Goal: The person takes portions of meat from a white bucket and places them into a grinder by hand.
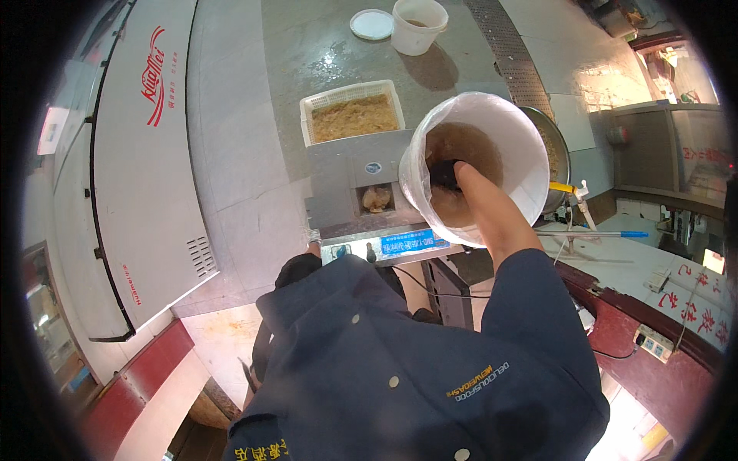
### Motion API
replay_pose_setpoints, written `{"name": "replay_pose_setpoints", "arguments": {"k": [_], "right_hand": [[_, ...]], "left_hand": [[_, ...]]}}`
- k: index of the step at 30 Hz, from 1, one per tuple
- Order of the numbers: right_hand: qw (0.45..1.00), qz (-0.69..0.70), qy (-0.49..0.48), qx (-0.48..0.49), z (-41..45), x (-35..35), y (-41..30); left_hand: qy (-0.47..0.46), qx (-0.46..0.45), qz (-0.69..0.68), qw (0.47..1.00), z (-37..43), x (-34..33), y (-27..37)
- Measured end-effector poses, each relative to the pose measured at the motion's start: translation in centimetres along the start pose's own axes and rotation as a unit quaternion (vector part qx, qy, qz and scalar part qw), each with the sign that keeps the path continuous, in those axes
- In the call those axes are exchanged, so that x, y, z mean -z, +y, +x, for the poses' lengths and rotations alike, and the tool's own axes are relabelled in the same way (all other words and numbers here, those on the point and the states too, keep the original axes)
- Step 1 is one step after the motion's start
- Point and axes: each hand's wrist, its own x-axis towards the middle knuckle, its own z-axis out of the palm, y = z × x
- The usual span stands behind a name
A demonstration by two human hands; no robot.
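Observation:
A white bucket (522,138) with a clear plastic liner stands at the right end of a stainless-steel food machine (334,173). My right hand (447,173), in a black glove, reaches down into the bucket's brownish contents (461,141). Its fingers are hidden there, so any grip is unseen. In the machine's square feed well (389,199) lies a pale lump that looks like raw meat (376,199). Only a small part of my left hand (314,236) shows, at the machine's front left corner, in a clear glove; its fingers are mostly hidden.
Beyond the machine, a white basket (307,124) holds a pale minced mass (354,117). Farther off are a smaller white bucket (418,37) and a lid (372,25) on wet floor. A metal basin (562,144) and tap (582,193) lie right. A white chest freezer (153,190) flanks the left.

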Motion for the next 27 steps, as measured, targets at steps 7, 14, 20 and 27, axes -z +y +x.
{"name": "replay_pose_setpoints", "arguments": {"k": [7, 14, 20, 27], "right_hand": [[0.993, -0.054, -0.1, 0.042, -4.1, -0.3, 0.4], [0.981, 0.046, -0.188, 0.029, -8.1, 2.4, 0.4], [0.902, 0.38, -0.143, 0.148, -4.1, 2.1, 6.2], [0.727, 0.662, -0.055, 0.176, -10.1, 5.9, 8.4]], "left_hand": [[0.018, -0.023, -0.015, 0.999, 2.7, 1.7, 2.6], [0.024, -0.041, -0.018, 0.999, 4.1, 1.9, 3.1], [0.023, -0.061, -0.004, 0.998, 5.8, 2.8, 3.5], [0.029, -0.085, 0.008, 0.996, 7.6, 4.3, 2.9]]}}
